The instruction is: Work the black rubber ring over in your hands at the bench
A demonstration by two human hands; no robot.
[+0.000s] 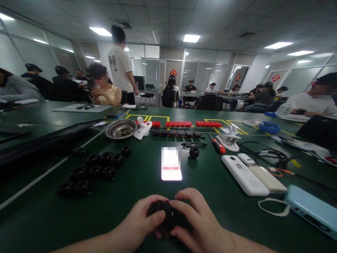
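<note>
My left hand (pixel 140 219) and my right hand (pixel 196 219) meet at the near edge of the green table (pixel 131 196). Both are wrapped round a black round wheel-like part (pixel 168 214) held between them. Its shape is mostly hidden by my fingers. A lit phone (pixel 171 164) lies flat just beyond my hands. A single black wheel (pixel 194 152) sits to the right of the phone. Several more black wheels (pixel 94 168) lie in a loose group to the left.
A metal bowl (pixel 121 128), white clips (pixel 143 128), red and black parts strips (pixel 181 124), a red-handled screwdriver (pixel 217 144), white power banks (pixel 252 174) and a light blue case (pixel 313 209) lie on the table. Other people sit at tables behind; one stands.
</note>
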